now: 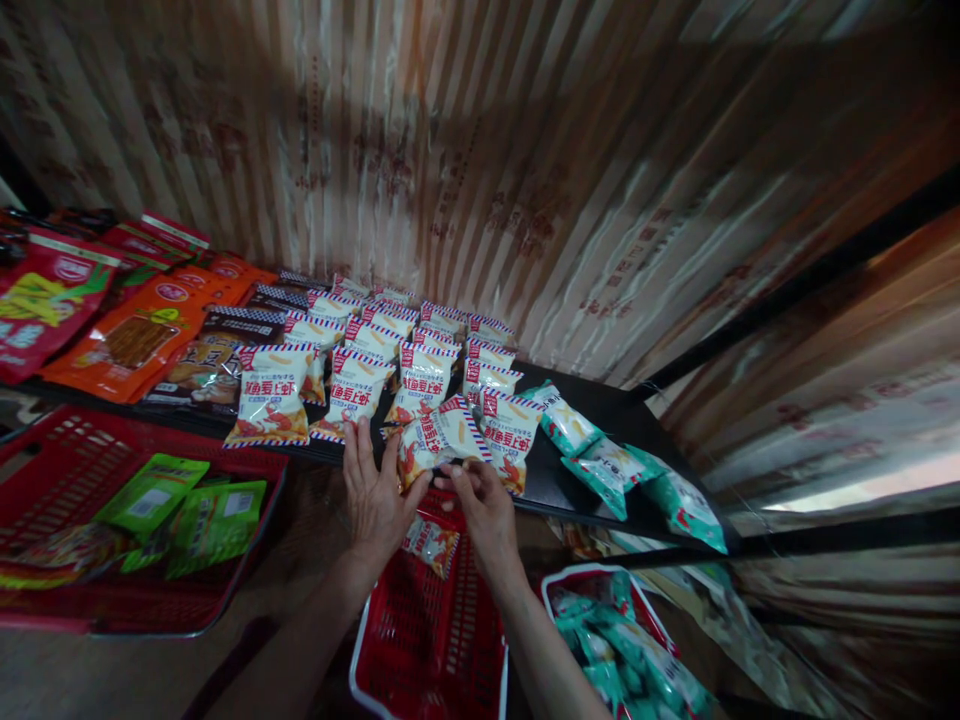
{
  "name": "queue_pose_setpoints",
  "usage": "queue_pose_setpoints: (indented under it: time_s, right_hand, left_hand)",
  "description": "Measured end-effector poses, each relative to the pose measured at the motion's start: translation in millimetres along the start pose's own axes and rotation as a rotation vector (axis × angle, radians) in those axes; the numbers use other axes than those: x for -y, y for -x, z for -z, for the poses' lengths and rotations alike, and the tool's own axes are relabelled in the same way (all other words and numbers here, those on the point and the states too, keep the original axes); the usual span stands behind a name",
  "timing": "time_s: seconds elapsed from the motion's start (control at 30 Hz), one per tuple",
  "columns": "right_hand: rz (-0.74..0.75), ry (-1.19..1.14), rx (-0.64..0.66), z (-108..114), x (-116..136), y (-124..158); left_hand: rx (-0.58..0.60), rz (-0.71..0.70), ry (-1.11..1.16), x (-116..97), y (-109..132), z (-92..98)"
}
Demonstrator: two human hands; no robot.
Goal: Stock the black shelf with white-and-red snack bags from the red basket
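A white and orange snack bag (pixel 439 440) leans at a tilt against the front of the stocked rows, at the shelf edge. My right hand (pixel 484 505) is closed with its fingers curled at the lower right edge of this bag. On its other side, my left hand (pixel 375 490) has its fingers stretched out; the thumb and index finger are beside the bag's lower left corner, and other fingertips touch the bottom of a neighbouring snack bag (pixel 352 390). Below my hands, a matching bag (pixel 433 543) lies in a red basket (pixel 427 640).
The black shelf (pixel 592 490) also carries red bags (pixel 56 300), orange bags (pixel 131 330), brown bags (pixel 214 360) and teal bags (pixel 607 465). Green packets (pixel 217 525) lie in a left red basket (pixel 255 560). Teal bags fill a right basket (pixel 551 580). Corrugated sheeting (pixel 465 180) stands behind.
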State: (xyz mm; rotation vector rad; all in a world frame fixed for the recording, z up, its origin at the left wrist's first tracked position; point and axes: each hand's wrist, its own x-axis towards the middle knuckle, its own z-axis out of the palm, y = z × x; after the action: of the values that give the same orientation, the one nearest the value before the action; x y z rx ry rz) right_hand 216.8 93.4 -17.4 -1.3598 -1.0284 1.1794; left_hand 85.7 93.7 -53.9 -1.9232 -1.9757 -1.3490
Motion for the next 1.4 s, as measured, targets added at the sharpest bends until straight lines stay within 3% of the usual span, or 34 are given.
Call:
queue_pose_setpoints:
  time_s: [0.17, 0.47, 0.8, 1.07, 1.4]
  right_hand:
    - [-0.020, 0.004, -0.017, -5.4, 2.0, -3.6]
    - [0.006, 0.136, -0.037, 10.1, 8.6, -20.2]
    - [0.065, 0.006, 0.002, 19.7, 9.6, -29.7]
    - [0.027, -0.126, 0.078, 14.7, 14.1, -37.2]
    - [0.099, 0.009, 0.342, 19.2, 22.1, -48.2]
  left_hand:
    - [0.012, 0.010, 0.023, 0.0, 0.0, 2.3]
    - [0.014, -0.047, 0.072, -0.6, 1.4, 6.4]
    - [0.044, -0.056, 0.113, 1.5, 4.0, 2.9]
    - [0.039, -0.037, 0.068, 3.1, 4.4, 0.8]
    - [0.057, -0.127, 0.056, 1.7, 6.9, 4.3]
